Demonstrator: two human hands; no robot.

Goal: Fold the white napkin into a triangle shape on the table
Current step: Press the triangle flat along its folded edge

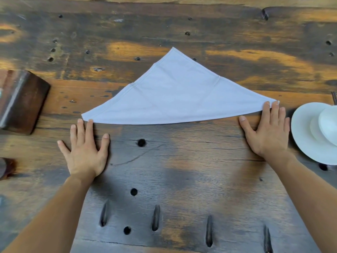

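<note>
- The white napkin [179, 95] is lying flat in the middle of the wooden table [182, 170], already folded into a triangle, its peak pointing to 12 o'clock and its long folded edge facing the person.
- The left hand [84, 148] is resting flat and spread on the table at 7 o'clock from the napkin; its fingertips [90, 122] are just touching the left corner. This grip is open and is holding nothing.
- The right hand [269, 132] is lying flat at 4 o'clock from the napkin, with two fingertips pressing on the right corner. It is also open, only pressing, not pinching.
- The cloth is looking thin, light and soft, so I think it is sliding and wrinkling easily; the hemmed corners are the best places for taking hold.
- A white dish [310, 136] is standing at 3 o'clock, with a smaller white piece in it; what this is I cannot tell.
- A dark wooden block [21, 101] is sitting at 9 o'clock, well apart.
</note>
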